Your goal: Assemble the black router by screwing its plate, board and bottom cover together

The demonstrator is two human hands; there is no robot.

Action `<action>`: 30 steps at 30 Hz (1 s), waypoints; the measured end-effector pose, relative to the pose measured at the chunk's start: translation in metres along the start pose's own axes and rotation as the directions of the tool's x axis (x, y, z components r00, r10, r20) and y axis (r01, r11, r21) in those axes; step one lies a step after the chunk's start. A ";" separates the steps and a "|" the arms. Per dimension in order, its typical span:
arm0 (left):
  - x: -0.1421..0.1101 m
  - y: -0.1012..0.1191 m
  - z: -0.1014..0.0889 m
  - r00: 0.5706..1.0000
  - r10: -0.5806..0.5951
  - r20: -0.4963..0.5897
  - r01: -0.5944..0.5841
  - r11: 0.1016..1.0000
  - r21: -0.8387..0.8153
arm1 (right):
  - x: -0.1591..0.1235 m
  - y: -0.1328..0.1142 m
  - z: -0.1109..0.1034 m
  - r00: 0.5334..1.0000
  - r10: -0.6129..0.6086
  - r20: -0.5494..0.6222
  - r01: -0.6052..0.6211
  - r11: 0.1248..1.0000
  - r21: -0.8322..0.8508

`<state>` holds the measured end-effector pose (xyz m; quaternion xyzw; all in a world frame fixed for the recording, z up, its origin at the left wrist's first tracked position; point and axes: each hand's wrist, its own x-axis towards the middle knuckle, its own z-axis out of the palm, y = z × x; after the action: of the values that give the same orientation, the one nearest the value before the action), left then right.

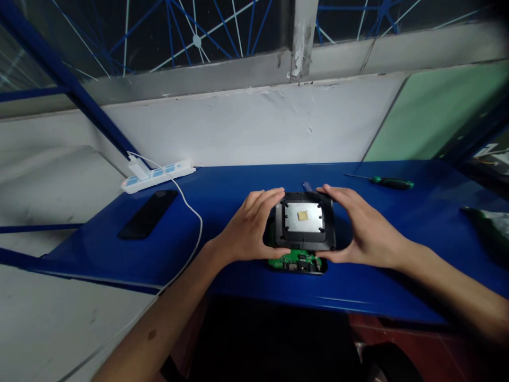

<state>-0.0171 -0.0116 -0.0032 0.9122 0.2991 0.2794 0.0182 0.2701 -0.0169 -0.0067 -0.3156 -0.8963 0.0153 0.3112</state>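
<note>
Both hands grip a black plastic casing cover (304, 242) by its left and right ends. A silver metal plate (294, 223) with a small yellowish pad (303, 216) is fixed on the side that faces me. My left hand (254, 225) has its fingers on the far edge and its thumb on the near edge. On the other end, my right hand (360, 228) holds the cover in the same way. Below the cover lies a green circuit board (288, 261) in a black lower shell, partly hidden by the cover and my left hand.
On the blue table (238, 286), a black phone (148, 215) lies at the left beside a white power strip (159, 176) with a plugged-in charger and cable. A green-and-black screwdriver (392, 183) lies at the back right. A clear bluish object (307, 186) sits behind the cover.
</note>
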 end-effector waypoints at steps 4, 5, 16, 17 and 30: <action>0.008 0.008 -0.001 0.999 0.031 0.034 -0.033 0.998 0.057 | 0.001 -0.001 0.000 0.999 -0.030 -0.043 0.029 0.999 -0.017; 0.011 0.011 -0.001 0.999 0.037 0.038 -0.040 0.997 0.069 | 0.001 -0.002 0.001 0.998 -0.039 -0.050 0.038 0.999 -0.019; 0.040 0.040 0.000 0.989 0.091 0.118 -0.106 0.987 0.123 | -0.002 -0.002 0.005 0.993 -0.062 -0.099 0.062 0.998 -0.001; 0.041 0.041 0.000 0.989 0.085 0.123 -0.101 0.986 0.132 | -0.002 -0.002 0.005 0.993 -0.062 -0.102 0.063 0.998 0.004; 0.045 0.042 -0.010 0.999 0.034 0.039 -0.027 0.984 -0.177 | -0.002 -0.005 -0.002 0.999 0.039 -0.009 -0.036 0.976 0.215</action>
<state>0.0301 -0.0226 0.0367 0.9171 0.2589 0.2860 0.1009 0.2699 -0.0225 -0.0047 -0.2970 -0.8813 0.1157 0.3489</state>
